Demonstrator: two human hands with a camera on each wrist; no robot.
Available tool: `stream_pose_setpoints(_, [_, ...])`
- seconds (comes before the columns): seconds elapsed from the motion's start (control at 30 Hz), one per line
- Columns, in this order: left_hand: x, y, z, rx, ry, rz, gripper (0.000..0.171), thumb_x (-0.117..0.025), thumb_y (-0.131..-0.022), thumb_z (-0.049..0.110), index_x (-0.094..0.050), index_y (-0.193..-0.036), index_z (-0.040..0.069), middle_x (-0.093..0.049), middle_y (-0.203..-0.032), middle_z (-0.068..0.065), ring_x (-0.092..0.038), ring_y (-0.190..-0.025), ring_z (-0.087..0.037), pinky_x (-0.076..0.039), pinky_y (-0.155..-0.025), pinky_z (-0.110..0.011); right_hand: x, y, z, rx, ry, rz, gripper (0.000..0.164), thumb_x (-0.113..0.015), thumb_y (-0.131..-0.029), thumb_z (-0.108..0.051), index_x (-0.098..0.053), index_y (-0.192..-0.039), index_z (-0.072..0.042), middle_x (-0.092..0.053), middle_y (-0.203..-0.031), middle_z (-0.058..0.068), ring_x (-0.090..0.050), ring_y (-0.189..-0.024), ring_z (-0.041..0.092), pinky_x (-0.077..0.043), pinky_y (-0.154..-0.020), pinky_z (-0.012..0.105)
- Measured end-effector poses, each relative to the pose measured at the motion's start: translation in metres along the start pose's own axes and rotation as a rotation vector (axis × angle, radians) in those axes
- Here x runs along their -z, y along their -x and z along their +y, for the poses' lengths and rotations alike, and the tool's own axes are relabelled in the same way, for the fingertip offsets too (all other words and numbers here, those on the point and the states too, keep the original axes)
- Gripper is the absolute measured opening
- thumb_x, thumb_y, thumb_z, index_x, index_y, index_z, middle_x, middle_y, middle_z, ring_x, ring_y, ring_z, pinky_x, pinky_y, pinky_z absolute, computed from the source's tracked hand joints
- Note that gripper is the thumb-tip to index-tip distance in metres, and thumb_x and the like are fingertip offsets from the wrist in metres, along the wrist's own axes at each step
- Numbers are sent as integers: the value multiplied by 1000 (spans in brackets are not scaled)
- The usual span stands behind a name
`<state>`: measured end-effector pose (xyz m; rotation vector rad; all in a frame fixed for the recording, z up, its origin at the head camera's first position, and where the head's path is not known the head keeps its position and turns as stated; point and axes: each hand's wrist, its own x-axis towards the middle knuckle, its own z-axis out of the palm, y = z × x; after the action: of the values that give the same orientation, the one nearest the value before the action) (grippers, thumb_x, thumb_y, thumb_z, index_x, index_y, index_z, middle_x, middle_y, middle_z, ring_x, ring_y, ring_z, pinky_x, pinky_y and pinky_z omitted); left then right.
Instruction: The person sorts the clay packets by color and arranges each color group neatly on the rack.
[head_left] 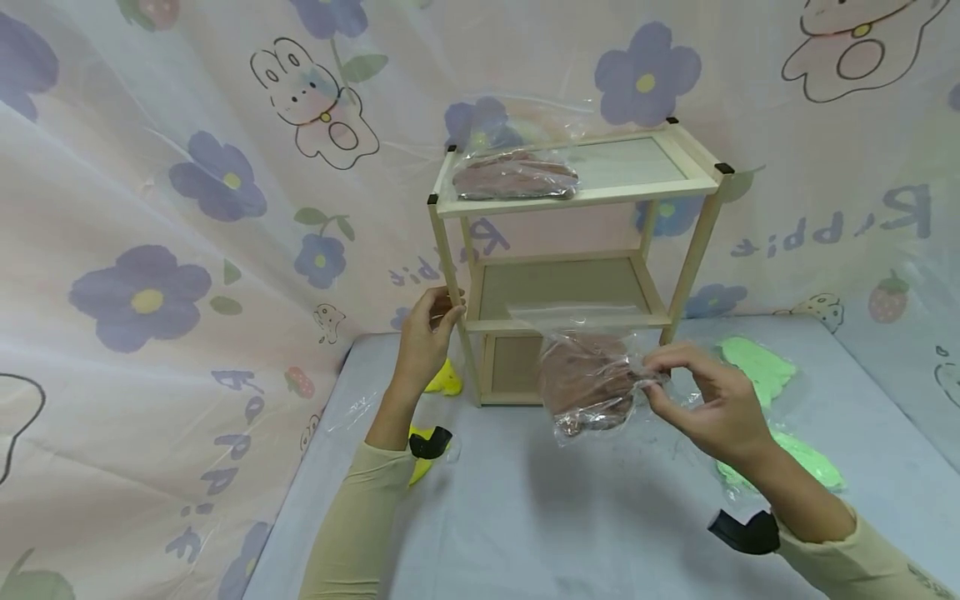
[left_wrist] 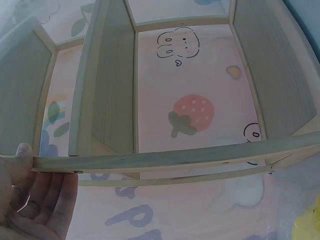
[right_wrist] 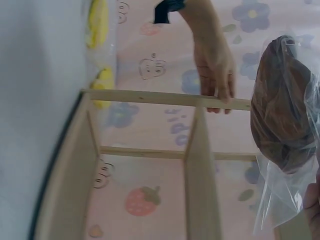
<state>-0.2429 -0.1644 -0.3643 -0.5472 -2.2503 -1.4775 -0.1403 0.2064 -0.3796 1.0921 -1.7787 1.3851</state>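
Note:
A small three-tier wooden shelf [head_left: 558, 287] with black-capped corners stands upright on the table. My left hand [head_left: 423, 342] grips its left front post near the middle tier; in the left wrist view the thumb lies on one side of the post [left_wrist: 165, 157] and the fingers on the other. My right hand [head_left: 712, 404] pinches the gathered edge of a clear plastic bag [head_left: 588, 375], holding it up in front of the middle and lower tiers. Inside is a rounded brown item whose kind I cannot tell. Another clear bag with brown contents [head_left: 517, 177] lies on the left of the top tier.
Yellow bagged items [head_left: 446, 381] lie left of the shelf, one partly hidden behind my left wrist. To the right are two bagged light green items [head_left: 757, 367], one nearer my right forearm. A patterned curtain [head_left: 225, 333] with flowers and rabbits hangs behind and beside the table [head_left: 540, 525].

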Motion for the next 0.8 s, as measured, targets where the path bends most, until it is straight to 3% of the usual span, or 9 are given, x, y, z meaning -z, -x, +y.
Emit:
stream_pose_setpoints(0.53, [1, 0, 1, 4, -9, 5, 31, -67, -108, 14, -63, -136, 3, -70, -126, -14, -68, -117, -29, -57, -108, -43, 17, -55, -39, 77, -260, 216, 11, -66, -87, 21, -64, -97, 26, -75, -103, 13, -68, -102, 22, -56, -102, 23])
stream_pose_setpoints(0.8, [0, 0, 0, 8, 4, 2, 32, -67, -107, 15, -63, -136, 3, -70, -127, -14, -68, -118, -28, -57, -108, -43, 21, -85, -53, 113, -366, 366, 14, -65, -82, 25, -62, -95, 31, -77, -98, 18, -71, -95, 24, -58, -95, 24])
